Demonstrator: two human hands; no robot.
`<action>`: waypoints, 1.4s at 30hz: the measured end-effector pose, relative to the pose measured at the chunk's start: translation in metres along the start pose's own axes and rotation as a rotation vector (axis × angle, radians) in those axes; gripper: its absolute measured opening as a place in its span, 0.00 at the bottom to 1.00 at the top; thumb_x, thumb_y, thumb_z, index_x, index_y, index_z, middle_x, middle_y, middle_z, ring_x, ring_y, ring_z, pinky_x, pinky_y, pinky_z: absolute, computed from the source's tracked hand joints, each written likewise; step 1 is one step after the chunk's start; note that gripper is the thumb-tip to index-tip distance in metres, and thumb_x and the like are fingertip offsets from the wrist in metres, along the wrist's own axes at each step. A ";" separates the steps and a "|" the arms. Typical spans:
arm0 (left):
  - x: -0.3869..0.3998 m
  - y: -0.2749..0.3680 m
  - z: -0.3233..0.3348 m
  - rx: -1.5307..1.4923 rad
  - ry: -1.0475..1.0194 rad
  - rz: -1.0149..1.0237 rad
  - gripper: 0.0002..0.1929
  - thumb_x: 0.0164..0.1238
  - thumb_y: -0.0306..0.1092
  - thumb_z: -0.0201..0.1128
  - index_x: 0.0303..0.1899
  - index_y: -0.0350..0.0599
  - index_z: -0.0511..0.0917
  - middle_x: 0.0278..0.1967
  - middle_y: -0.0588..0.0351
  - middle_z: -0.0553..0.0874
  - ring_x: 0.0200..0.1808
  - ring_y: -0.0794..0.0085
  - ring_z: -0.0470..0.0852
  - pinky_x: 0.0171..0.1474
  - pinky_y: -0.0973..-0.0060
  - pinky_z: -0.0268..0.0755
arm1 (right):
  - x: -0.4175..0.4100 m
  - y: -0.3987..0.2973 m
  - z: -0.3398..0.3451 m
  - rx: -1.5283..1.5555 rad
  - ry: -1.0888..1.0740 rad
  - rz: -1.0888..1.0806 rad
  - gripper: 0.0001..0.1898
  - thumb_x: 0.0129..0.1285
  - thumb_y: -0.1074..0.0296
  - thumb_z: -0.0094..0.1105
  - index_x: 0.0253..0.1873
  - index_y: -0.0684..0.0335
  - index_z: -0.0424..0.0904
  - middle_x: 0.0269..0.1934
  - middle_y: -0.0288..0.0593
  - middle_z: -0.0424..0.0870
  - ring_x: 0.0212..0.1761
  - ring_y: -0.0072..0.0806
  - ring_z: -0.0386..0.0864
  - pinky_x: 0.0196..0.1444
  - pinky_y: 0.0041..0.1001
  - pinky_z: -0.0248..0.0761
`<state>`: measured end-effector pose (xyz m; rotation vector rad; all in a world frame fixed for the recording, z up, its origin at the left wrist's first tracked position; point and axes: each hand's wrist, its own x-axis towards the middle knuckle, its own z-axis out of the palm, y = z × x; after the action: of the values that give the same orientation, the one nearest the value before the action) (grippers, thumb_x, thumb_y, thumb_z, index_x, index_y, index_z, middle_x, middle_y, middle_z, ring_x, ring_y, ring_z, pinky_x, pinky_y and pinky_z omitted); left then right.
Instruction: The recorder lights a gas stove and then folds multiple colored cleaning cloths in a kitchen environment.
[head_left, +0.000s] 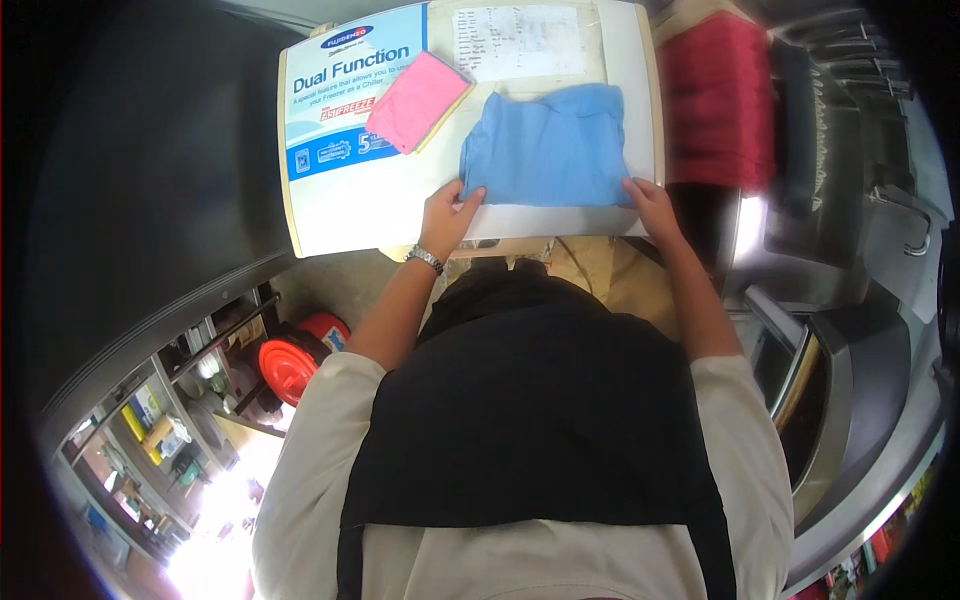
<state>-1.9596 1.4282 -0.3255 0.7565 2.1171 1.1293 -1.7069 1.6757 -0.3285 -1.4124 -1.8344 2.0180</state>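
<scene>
A light blue cloth (547, 150) lies spread on the white lid of a Fujidenzo chest freezer (360, 217), its upper edge uneven and partly turned over. My left hand (450, 214) grips the cloth's near left corner between thumb and fingers. At the near right corner, my right hand (649, 206) pinches the cloth the same way. Up and to the left of it rests a folded pink cloth (420, 101), with a yellow edge showing along its lower right side.
A paper sheet with writing (517, 41) is fixed to the lid. Right of the freezer stands a red-covered object (716, 105). A large dark panel (157, 150) rises on the left, above shelves (187, 375) of goods and a red plastic lid (287, 371).
</scene>
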 end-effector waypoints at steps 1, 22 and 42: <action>-0.001 0.001 0.001 -0.066 0.017 -0.039 0.18 0.63 0.43 0.66 0.27 0.36 0.74 0.17 0.55 0.70 0.22 0.77 0.67 0.27 0.74 0.62 | 0.002 -0.006 0.001 -0.001 -0.002 0.001 0.14 0.62 0.60 0.64 0.38 0.68 0.79 0.33 0.35 0.79 0.34 0.19 0.75 0.37 0.22 0.71; 0.002 0.030 0.000 0.382 -0.191 0.054 0.19 0.54 0.41 0.67 0.39 0.33 0.78 0.57 0.45 0.68 0.45 0.55 0.80 0.47 0.62 0.74 | 0.032 -0.038 0.028 -0.534 0.227 -0.448 0.11 0.73 0.66 0.43 0.53 0.65 0.63 0.35 0.64 0.76 0.41 0.59 0.77 0.42 0.42 0.69; 0.123 0.059 -0.011 0.199 -0.815 0.231 0.18 0.49 0.37 0.71 0.20 0.42 0.67 0.22 0.56 0.72 0.25 0.66 0.71 0.29 0.69 0.64 | -0.006 -0.013 0.025 -0.526 0.144 -0.331 0.13 0.67 0.69 0.53 0.51 0.69 0.66 0.42 0.63 0.76 0.46 0.58 0.75 0.48 0.39 0.68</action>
<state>-2.0360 1.5388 -0.3002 1.3130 1.4711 0.5548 -1.7261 1.6573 -0.3178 -1.1923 -2.4434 1.3019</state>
